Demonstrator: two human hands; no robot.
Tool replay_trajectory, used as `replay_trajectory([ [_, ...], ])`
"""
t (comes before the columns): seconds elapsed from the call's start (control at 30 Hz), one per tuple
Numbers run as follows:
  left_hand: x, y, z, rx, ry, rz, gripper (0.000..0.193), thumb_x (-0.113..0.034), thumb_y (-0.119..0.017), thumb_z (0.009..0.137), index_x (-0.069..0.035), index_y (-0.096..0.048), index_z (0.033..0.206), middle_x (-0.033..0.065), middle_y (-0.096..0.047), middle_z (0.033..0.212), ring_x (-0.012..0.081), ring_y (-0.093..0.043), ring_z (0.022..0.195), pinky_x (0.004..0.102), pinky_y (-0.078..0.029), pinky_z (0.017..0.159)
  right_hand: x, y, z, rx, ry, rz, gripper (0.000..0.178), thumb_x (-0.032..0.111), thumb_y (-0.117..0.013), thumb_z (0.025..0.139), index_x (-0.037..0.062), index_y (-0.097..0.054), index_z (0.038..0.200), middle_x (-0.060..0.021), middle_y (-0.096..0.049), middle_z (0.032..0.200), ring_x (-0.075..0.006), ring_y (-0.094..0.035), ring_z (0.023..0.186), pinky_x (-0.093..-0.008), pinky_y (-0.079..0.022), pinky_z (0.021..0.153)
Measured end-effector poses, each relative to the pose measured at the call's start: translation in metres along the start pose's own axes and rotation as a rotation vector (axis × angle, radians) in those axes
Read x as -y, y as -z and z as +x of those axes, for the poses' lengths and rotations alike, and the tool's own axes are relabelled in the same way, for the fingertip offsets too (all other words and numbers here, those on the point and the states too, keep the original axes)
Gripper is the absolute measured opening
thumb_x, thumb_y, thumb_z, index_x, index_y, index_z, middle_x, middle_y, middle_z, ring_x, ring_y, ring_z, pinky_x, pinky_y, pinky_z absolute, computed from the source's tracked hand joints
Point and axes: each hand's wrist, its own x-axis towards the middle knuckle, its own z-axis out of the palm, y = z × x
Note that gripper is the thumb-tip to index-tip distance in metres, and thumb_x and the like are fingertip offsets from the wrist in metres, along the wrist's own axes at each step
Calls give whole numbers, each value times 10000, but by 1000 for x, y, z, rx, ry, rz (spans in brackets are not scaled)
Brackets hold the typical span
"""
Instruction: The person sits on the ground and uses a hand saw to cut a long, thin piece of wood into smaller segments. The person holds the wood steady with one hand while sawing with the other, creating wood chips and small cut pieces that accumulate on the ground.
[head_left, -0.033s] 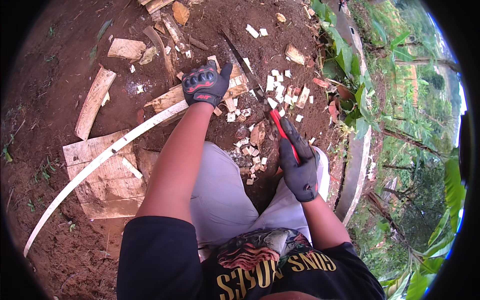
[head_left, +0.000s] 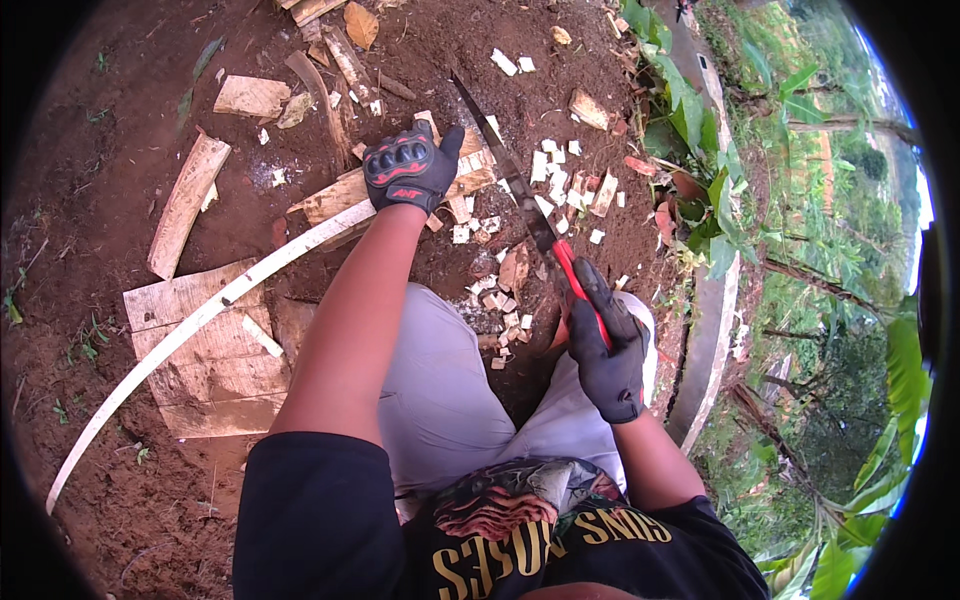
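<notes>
My left hand (head_left: pixel 412 168), in a black glove with red trim, grips a long pale strip (head_left: pixel 215 303) and presses it on a rough piece of wood (head_left: pixel 330 198). The strip runs from the lower left to under the glove, and a short end shows past the thumb. In my right hand (head_left: pixel 608 352), also gloved, is the red handle of a handsaw (head_left: pixel 522 193). Its dark blade points up and left, just beyond the strip's end. Small pale cut pieces (head_left: pixel 540 166) lie scattered right of the blade, and more lie between my knees.
A flat board (head_left: pixel 215 370) lies at the left on brown soil. Split wood (head_left: pixel 190 205) and offcuts (head_left: pixel 253 97) lie farther out. Along the right runs a concrete edge (head_left: pixel 712 330), with green leafy plants (head_left: pixel 690 110) beside it and beyond.
My right hand and the handsaw have shifted slightly down and to the right, back toward me. My left hand and the strip stay in place.
</notes>
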Motion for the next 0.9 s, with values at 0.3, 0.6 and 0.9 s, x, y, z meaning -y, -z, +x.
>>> replay_trajectory([
  [0.3, -6, 0, 1, -22, -14, 2, 706, -670, -482, 1040, -88, -709, 1370, 196, -802, 1110, 366, -760, 1081, 510, -556, 965, 0, -36, 77, -62, 10, 106, 416, 142, -592, 1085, 91, -658, 1493, -201, -779, 1245, -324, -790, 1040, -423, -597, 914],
  [0.6, 2, -4, 0, -30, 3, 10, 690, -680, -479, 1038, -94, -745, 1289, 181, -801, 1135, 358, -757, 1093, 526, -547, 969, -5, 6, -11, -12, -2, -38, 423, 116, -636, 1056, 58, -662, 1474, -203, -757, 1331, -348, -766, 1189, -413, -593, 1001],
  [0.9, -10, -10, 1, -32, -29, -10, 754, -712, -416, 1050, -76, -734, 1301, 206, -788, 1191, 393, -741, 1146, 531, -538, 1031, -8, -66, 110, -199, 249, -11, 405, 182, -608, 1078, 123, -678, 1473, -199, -764, 1307, -382, -758, 1174, -413, -590, 992],
])
